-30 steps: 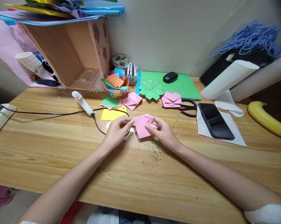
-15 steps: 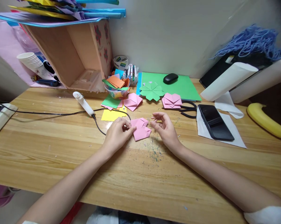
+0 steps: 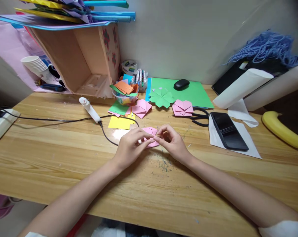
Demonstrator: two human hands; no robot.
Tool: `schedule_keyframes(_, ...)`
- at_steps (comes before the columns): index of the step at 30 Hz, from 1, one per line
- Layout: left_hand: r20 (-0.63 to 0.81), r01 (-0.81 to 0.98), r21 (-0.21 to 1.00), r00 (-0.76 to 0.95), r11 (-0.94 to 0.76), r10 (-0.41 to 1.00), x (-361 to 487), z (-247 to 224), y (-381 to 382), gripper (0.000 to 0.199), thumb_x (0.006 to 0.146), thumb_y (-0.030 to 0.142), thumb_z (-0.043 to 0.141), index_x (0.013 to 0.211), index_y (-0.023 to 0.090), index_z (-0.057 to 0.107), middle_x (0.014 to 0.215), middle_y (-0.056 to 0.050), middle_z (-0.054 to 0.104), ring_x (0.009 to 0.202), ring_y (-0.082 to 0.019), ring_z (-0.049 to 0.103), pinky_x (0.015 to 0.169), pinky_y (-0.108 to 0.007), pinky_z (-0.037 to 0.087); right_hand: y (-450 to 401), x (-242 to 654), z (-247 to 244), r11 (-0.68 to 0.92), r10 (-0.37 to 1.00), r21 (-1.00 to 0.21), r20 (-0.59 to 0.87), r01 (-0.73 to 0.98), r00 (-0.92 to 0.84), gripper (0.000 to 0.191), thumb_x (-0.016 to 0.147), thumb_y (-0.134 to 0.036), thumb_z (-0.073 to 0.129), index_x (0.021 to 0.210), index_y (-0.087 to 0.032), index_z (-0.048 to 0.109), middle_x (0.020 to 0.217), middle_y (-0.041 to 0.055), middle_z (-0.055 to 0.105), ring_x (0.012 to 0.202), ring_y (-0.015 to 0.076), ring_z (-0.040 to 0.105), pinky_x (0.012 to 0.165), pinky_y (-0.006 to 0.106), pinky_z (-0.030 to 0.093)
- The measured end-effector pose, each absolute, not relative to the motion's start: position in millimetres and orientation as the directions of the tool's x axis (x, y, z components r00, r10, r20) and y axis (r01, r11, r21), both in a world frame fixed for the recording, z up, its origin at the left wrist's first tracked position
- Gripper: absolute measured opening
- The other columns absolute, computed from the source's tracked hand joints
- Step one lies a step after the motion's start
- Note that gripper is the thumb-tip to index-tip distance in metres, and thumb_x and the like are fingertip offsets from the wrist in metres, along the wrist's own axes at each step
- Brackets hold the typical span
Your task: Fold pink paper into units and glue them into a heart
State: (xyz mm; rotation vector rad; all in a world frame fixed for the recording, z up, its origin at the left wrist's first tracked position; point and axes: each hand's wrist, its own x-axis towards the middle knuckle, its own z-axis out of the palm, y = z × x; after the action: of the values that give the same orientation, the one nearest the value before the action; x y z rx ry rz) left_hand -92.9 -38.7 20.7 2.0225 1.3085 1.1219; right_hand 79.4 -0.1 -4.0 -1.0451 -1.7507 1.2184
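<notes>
A folded pink paper piece (image 3: 150, 131) lies between my hands, partly hidden by the fingers. My left hand (image 3: 133, 144) grips its near left part with thumb and fingertips. On the right side my right hand (image 3: 172, 141) pinches the paper's edge, its fingertips almost meeting those of the left. Beyond the hands sit two more folded pink papers, one on the left (image 3: 142, 108) and one on the right (image 3: 183, 108). Between them a green paper flower (image 3: 162, 97) rests at the edge of a green sheet (image 3: 198, 93).
Left of the hands lies a white glue gun (image 3: 89, 110) with a black cord. Yellow paper (image 3: 119, 122) and a tub of paper scraps (image 3: 125, 95) are behind. Black-handled scissors (image 3: 200, 117), a phone (image 3: 228, 130), and a banana (image 3: 282, 131) lie to the right.
My right hand has moved left onto the pink paper and closed on its edge. My left hand has shifted slightly right, its fingers reaching farther over the paper.
</notes>
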Motion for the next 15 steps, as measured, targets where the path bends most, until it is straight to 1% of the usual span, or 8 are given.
schedule_keyframes(4, 0.393, 0.534, 0.712, 0.235, -0.455, 0.889, -93.2, 19.3, -39.6, 0.014, 0.082, 0.023, 0.051, 0.086, 0.019, 0.064, 0.077, -0.003, 0.060, 0.069, -0.011, 0.052, 0.061, -0.023, 0.041, -1.0, 79.2, -2.8, 0.245, 0.904, -0.942, 0.137, 0.228, -0.406, 0.021, 0.076, -0.036, 0.059, 0.081, -0.020, 0.047, 0.076, -0.0008, 0.048, 0.062, 0.0099, 0.046, 0.055, 0.024, 0.038)
schedule_keyframes(6, 0.394, 0.564, 0.699, 0.210, -0.440, 0.895, -96.0, 21.5, -38.0, 0.013, 0.083, 0.022, 0.050, 0.082, 0.018, 0.063, 0.076, -0.003, 0.060, 0.071, -0.012, 0.052, 0.062, -0.024, 0.040, -0.7, 79.1, -2.5, 0.250, 0.904, -0.939, 0.140, 0.234, -0.404, 0.019, 0.077, -0.035, 0.058, 0.081, -0.020, 0.048, 0.076, -0.0007, 0.049, 0.062, 0.0102, 0.047, 0.056, 0.024, 0.039)
schedule_keyframes(9, 0.386, 0.599, 0.715, 0.092, -0.361, 0.918, -103.7, 26.5, -31.9, 0.014, 0.083, 0.023, 0.049, 0.078, 0.017, 0.060, 0.078, -0.003, 0.060, 0.072, -0.013, 0.053, 0.062, -0.024, 0.041, 0.7, 78.8, -2.6, 0.235, 0.921, -0.940, 0.135, 0.246, -0.366, 0.016, 0.080, -0.035, 0.053, 0.084, -0.020, 0.049, 0.078, 0.0002, 0.051, 0.065, 0.0111, 0.048, 0.059, 0.025, 0.040)
schedule_keyframes(12, 0.359, 0.616, 0.740, -0.023, -0.270, 0.933, -110.7, 28.8, -25.3, 0.017, 0.083, 0.027, 0.048, 0.077, 0.017, 0.060, 0.080, -0.003, 0.061, 0.074, -0.013, 0.054, 0.062, -0.024, 0.040, 2.4, 78.1, -2.8, 0.220, 0.937, -0.940, 0.129, 0.259, -0.324, 0.018, 0.080, -0.036, 0.053, 0.088, -0.020, 0.050, 0.082, 0.0021, 0.053, 0.069, 0.0126, 0.050, 0.060, 0.026, 0.042)
schedule_keyframes(13, 0.341, 0.611, 0.749, -0.025, -0.255, 0.940, -111.3, 28.4, -24.4, 0.017, 0.083, 0.028, 0.049, 0.076, 0.017, 0.060, 0.079, -0.003, 0.061, 0.073, -0.014, 0.054, 0.061, -0.024, 0.040, 2.7, 77.9, -2.8, 0.222, 0.937, -0.939, 0.131, 0.262, -0.325, 0.019, 0.080, -0.036, 0.053, 0.089, -0.020, 0.050, 0.083, 0.0026, 0.053, 0.070, 0.0130, 0.050, 0.060, 0.026, 0.042)
schedule_keyframes(15, 0.292, 0.587, 0.767, 0.043, -0.260, 0.955, -109.0, 26.6, -25.3, 0.017, 0.081, 0.029, 0.051, 0.078, 0.017, 0.062, 0.078, -0.003, 0.062, 0.072, -0.013, 0.054, 0.059, -0.023, 0.040, 2.5, 77.6, -2.5, 0.240, 0.930, -0.932, 0.141, 0.271, -0.339, 0.020, 0.079, -0.037, 0.054, 0.088, -0.019, 0.051, 0.082, 0.0025, 0.053, 0.069, 0.0131, 0.050, 0.061, 0.026, 0.042)
